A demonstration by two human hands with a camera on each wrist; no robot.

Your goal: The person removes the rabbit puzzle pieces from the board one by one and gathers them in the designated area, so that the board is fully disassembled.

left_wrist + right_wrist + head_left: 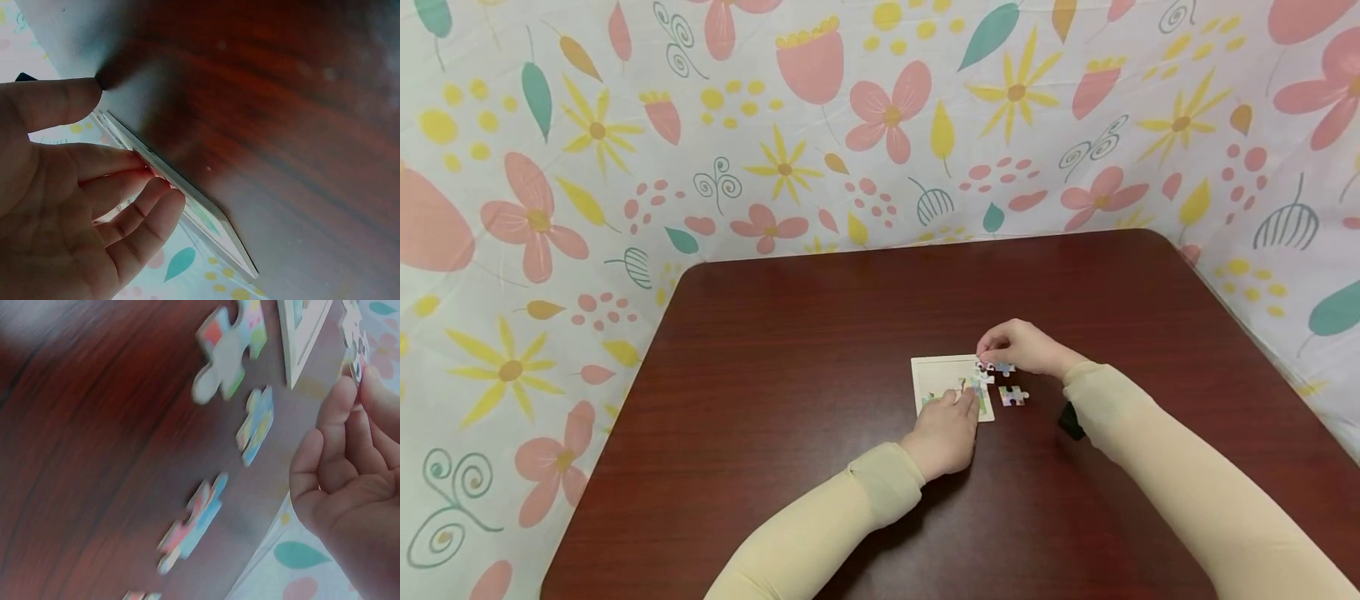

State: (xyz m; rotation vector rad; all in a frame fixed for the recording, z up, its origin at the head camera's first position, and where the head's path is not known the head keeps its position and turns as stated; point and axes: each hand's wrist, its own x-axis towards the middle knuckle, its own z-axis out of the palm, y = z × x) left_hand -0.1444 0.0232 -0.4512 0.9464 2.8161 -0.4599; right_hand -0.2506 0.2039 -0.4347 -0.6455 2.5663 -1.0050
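A pale, square puzzle board [916, 379] with a raised rim lies on the table, and some picture pieces sit in its near part. Over its near edge, my left hand [946, 433] rests with extended, slightly bent fingers touching the pieces and board. In the left wrist view, the thumb [65, 100] is apart from the board. At the board's far right corner, my right hand [1030, 346] pinches a jigsaw piece [359, 356] between thumb and fingertips. Beside the board lies a loose jigsaw piece [1012, 396]; another piece [1004, 368] is just below the right hand.
Several loose pieces lie apart in the right wrist view, among them a blue-and-yellow piece [257, 425] and a pink-and-blue piece [197, 519]. The dark reddish-brown table [775, 375] meets a flower-print cloth [737, 150] behind. A black object [1071, 421] shows under the right sleeve.
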